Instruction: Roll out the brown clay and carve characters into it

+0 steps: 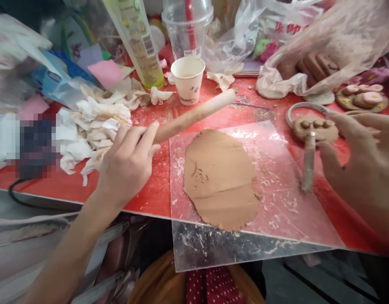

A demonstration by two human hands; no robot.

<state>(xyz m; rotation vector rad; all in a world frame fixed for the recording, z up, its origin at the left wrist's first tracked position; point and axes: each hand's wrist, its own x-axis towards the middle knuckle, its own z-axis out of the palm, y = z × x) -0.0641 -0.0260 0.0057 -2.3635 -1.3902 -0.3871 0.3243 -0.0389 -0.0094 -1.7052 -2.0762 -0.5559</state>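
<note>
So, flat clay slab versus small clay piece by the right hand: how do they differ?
The flat clay slab is larger than the small clay piece. The slab is mostly smooth, with marks at its left; the small piece carries raised lumps. The slab lies on the clear sheet, the small piece off it, at right. Both are brown.

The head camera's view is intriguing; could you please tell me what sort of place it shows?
Probably a clay-craft workspace, whether home or studio I cannot tell: a flattened clay slab lies on a clear sheet, with a roller in the left hand.
</note>
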